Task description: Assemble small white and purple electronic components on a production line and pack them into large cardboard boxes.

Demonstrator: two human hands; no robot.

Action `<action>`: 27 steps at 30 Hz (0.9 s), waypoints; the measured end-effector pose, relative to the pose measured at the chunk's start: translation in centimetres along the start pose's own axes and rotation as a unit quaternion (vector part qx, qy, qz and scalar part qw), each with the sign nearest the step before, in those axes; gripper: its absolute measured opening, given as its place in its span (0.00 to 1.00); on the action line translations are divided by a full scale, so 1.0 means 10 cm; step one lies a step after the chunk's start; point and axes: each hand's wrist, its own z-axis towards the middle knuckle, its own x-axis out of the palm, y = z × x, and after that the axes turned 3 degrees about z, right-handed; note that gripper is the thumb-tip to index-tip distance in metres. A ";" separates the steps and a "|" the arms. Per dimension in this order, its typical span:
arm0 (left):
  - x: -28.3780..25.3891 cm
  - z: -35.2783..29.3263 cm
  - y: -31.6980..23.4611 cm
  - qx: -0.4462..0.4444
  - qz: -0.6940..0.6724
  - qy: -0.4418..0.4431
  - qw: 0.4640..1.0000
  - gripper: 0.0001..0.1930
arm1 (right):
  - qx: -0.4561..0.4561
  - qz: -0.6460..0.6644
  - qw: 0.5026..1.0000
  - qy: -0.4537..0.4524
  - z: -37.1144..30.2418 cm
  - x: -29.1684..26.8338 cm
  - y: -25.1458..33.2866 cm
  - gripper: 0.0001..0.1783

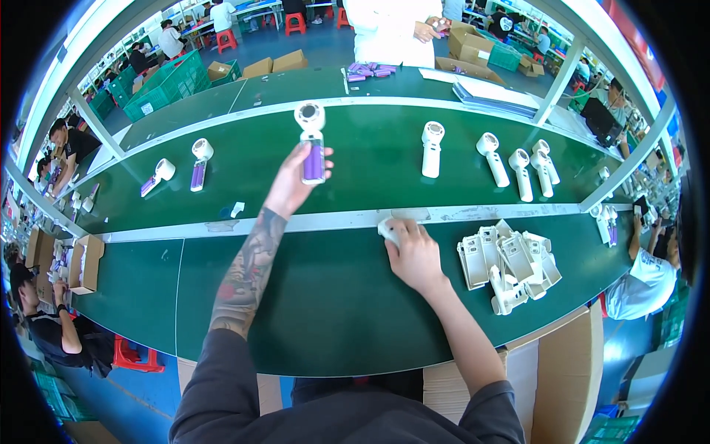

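My left hand (292, 181) is raised over the far side of the bench, its fingers closed round the handle of a white handheld fan (310, 117). That handle lacks its cover on the facing side, and a purple battery shows inside. Lower and to the right, my right hand (416, 257) grips a small white plastic piece (387, 229), most of it hidden under the fingers, at the pale rail. Beside this hand lies a heap of white handle shells (510, 259). Two more fans with purple batteries showing, one (200, 164) and another (159, 176), lie at the left.
A pale rail (310, 222) runs across the green bench (340, 311). White fans with covered handles, one (432, 150) apart from several others (521, 174), lie beyond it. Purple batteries (370, 71) lie near a standing person (392, 33). A cardboard box (87, 263) stands left; an open carton (566, 370) sits below right.
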 end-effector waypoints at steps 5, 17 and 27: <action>0.51 -0.09 0.56 -0.030 0.120 -0.030 0.992 0.18 | 0.310 0.487 0.817 0.000 0.47 0.03 -0.04 0.20; 0.75 -0.48 0.95 -0.039 -0.001 -0.040 0.998 0.20 | 0.140 0.309 0.935 -0.106 0.39 0.18 0.15 0.22; 0.77 -0.48 0.88 -0.031 0.086 0.046 0.995 0.21 | 0.098 0.215 0.963 -0.127 0.33 0.29 0.23 0.31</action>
